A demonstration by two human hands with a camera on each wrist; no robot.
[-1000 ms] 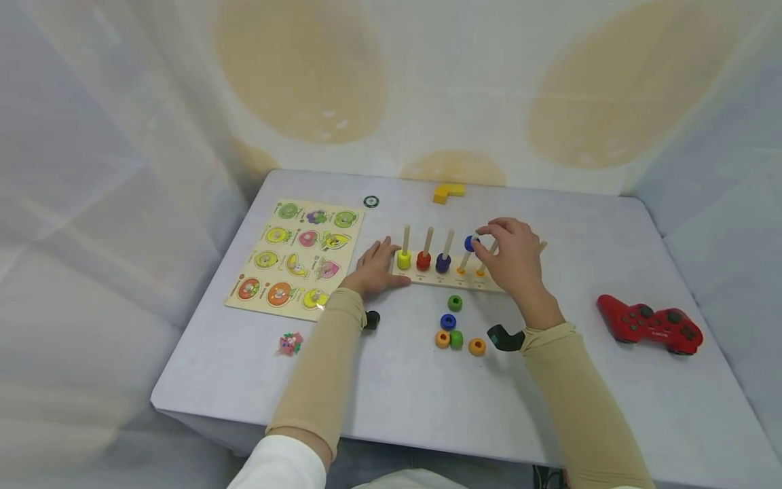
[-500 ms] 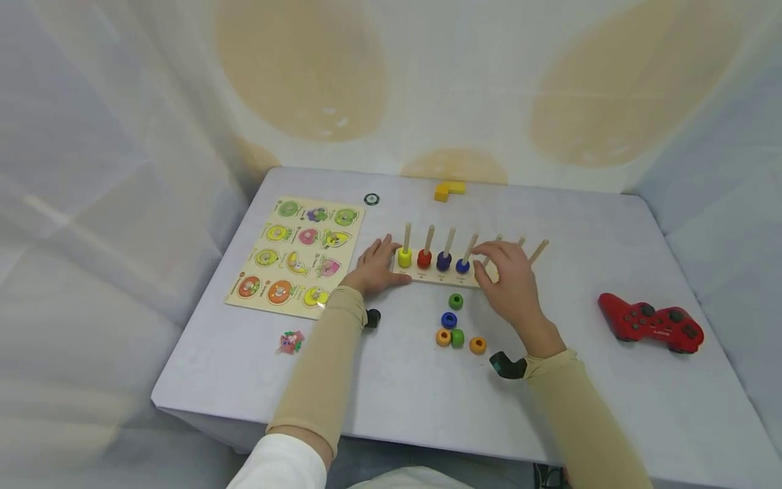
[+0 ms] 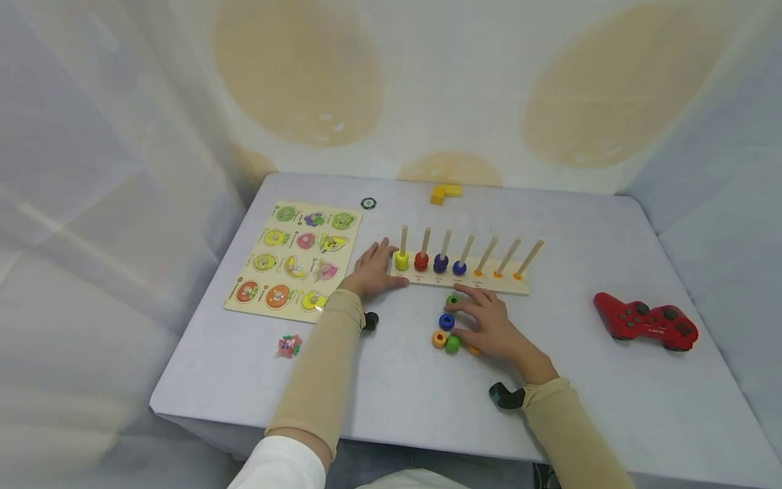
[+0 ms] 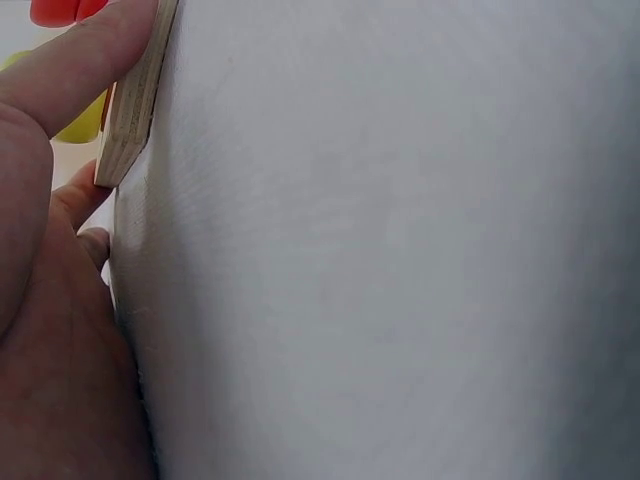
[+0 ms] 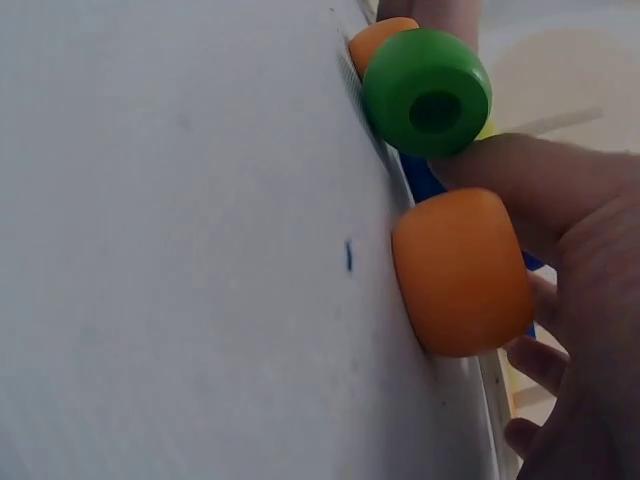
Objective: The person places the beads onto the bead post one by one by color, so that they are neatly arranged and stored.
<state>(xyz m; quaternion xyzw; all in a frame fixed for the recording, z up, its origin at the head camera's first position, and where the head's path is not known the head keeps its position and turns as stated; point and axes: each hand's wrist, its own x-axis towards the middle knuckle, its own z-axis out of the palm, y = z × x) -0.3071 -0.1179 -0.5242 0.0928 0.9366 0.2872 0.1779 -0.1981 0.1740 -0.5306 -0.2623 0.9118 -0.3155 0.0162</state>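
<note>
On the seven-peg wooden board [image 3: 514,286], four pegs [image 3: 404,239] were beaded; loose blue, green and orange beads [image 3: 452,346] were clustered in front.

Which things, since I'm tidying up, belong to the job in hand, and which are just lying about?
Likely the job:
peg board held by the left hand
beads on its pegs
loose beads by the right hand

Apparently lying about:
fruit puzzle
game controller
yellow block
round chip
pink trinket

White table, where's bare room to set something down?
Bare: between the right hand and the red controller; between the pegboard and the yellow blocks; from the loose beads to the near table edge. Crowded: among those beads, by the right hand; and between pegboard and fruit puzzle, by the left hand.
</note>
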